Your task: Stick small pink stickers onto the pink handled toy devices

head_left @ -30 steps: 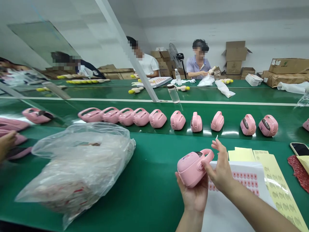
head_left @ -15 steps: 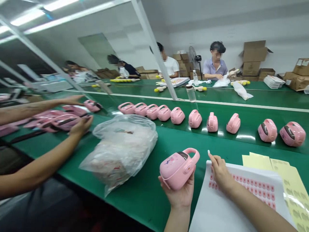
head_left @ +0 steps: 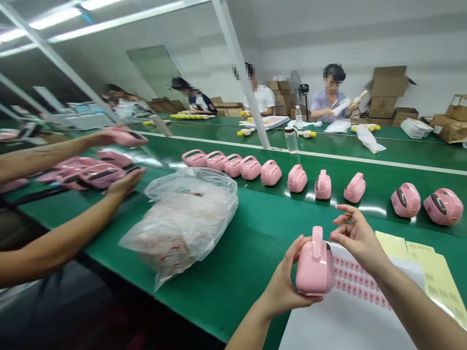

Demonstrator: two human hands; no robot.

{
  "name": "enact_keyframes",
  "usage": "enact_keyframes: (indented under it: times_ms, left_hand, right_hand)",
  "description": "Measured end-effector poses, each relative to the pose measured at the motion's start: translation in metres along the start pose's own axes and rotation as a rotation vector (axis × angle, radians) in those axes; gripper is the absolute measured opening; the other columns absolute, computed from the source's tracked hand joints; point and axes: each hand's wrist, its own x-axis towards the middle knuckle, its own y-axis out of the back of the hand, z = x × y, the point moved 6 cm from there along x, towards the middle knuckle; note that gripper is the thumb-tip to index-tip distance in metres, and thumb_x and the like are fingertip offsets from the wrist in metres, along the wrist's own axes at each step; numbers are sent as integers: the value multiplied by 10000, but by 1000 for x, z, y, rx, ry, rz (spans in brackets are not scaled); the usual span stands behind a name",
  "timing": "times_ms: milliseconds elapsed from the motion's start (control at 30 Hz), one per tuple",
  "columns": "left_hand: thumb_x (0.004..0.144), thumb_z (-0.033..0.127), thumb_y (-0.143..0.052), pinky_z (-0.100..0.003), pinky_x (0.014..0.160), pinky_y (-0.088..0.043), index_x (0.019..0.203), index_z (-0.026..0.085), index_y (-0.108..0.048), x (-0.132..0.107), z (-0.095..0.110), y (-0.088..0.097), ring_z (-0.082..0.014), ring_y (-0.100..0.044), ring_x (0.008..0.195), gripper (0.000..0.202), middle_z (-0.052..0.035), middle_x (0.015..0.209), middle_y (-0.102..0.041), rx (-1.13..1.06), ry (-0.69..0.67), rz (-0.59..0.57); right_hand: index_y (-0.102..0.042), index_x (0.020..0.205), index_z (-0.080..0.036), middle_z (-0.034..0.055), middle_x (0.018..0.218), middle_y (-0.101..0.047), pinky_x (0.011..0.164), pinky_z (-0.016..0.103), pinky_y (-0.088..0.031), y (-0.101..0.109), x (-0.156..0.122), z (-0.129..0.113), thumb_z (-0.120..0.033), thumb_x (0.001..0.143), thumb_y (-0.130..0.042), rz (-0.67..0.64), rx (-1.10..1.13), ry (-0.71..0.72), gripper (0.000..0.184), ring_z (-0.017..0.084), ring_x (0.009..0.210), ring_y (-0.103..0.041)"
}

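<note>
My left hand (head_left: 282,287) grips a pink plastic toy with a loop handle (head_left: 314,270). The toy is held upright above the bench, its plain rounded side towards me and a bit of its dark panel at the right. Just right of it hovers my right hand (head_left: 359,236), fingers bent and apart, with something small and white at the forefinger's tip that I cannot make out. Beneath both hands lies a white sheet (head_left: 328,321) bearing rows of small pink stickers (head_left: 359,279).
Several like pink toys (head_left: 271,173) stand in a row behind. A clear plastic bag (head_left: 186,228) of small parts lies left; yellow backing sheets (head_left: 434,262) lie right. A co-worker's hand (head_left: 126,182) is among pink toys at left. People sit across the bench.
My left hand has moved right and turned the toy, so its decorated face no longer shows. My right hand has risen slightly and come close to it. A co-worker lifted a pink toy.
</note>
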Motion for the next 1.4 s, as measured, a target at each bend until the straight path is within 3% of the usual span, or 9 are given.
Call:
enact_keyframes:
  times_ms: [200, 533, 667, 767, 900, 1000, 1167, 1267, 1400]
  left_hand:
    - [388, 113, -856, -489, 875, -474, 1340, 320, -438, 3, -1, -18, -362, -597, 1075, 1061, -148, 1250, -602, 107, -93, -127]
    - [254, -75, -802, -593, 959, -358, 1129, 269, -651, 8, -3, -19, -419, -570, 1082, 953, -167, 1163, -645, -175, 202, -20]
    - [256, -68, -801, -600, 978, -325, 1114, 271, -658, 7, -4, -19, -411, -559, 1103, 934, -149, 1147, -658, -215, 173, -8]
    - [277, -46, -809, -584, 975, -343, 1139, 286, -642, 7, -3, -22, -401, -552, 1118, 938, -137, 1167, -652, -147, 125, -44]
    - [267, -50, -811, -598, 986, -321, 1138, 280, -644, 8, -5, -24, -406, -563, 1092, 946, -141, 1165, -647, -169, 147, -39]
    - [244, -54, -807, -614, 1004, -279, 1028, 259, -704, 12, -6, -23, -429, -534, 1110, 850, -145, 1111, -652, -241, 169, 11]
    - [260, 29, -826, -568, 907, -424, 1051, 286, -701, 18, 11, -37, -427, -539, 1066, 841, -142, 1099, -615, -130, 30, -133]
    - [296, 117, -832, -539, 871, -465, 1118, 275, -668, 16, 21, -47, -423, -542, 1059, 853, -142, 1125, -614, -152, -107, -141]
    - [380, 237, -839, -534, 923, -442, 1210, 305, -591, 16, 12, -64, -416, -520, 1130, 869, -94, 1228, -601, -319, -107, -125]
  right_hand:
    - [-446, 1161, -226, -31, 880, -521, 565, 232, -467, -5, -16, -16, -17, 629, -591, -174, -178, -178, 590, 76, 615, -595]
    - [-451, 1124, -247, -54, 826, -480, 573, 248, -521, -2, -27, -5, -49, 654, -585, -54, -56, -96, 527, 77, 584, -592]
    - [-447, 1151, -249, -36, 837, -514, 626, 278, -549, 1, -32, -6, -41, 692, -550, -33, -193, 51, 514, 93, 611, -606]
    - [-417, 1230, -263, 14, 920, -584, 651, 296, -568, 1, -41, -15, -49, 745, -527, -28, -408, 312, 541, 125, 686, -634]
    - [-176, 1428, -302, 73, 1097, -645, 770, 369, -572, -5, -64, -28, -64, 859, -423, -77, -685, 711, 664, 183, 888, -665]
    - [-44, 1467, -269, 100, 1268, -586, 922, 436, -509, -7, -73, -25, -46, 876, -345, -128, -802, 777, 700, 202, 1098, -603]
    - [-134, 1458, -229, 155, 1354, -502, 942, 487, -469, 27, -47, -9, -107, 861, -439, 48, -782, 489, 682, 243, 1192, -537]
    - [-358, 1364, -249, 48, 942, -715, 649, 315, -557, 46, -36, 13, -149, 826, -527, -71, -638, 206, 572, 191, 799, -689]
    - [-455, 1236, -238, -118, 498, -497, 349, 157, -339, 65, -49, 30, -244, 858, -491, -125, -307, -43, 380, 72, 348, -445]
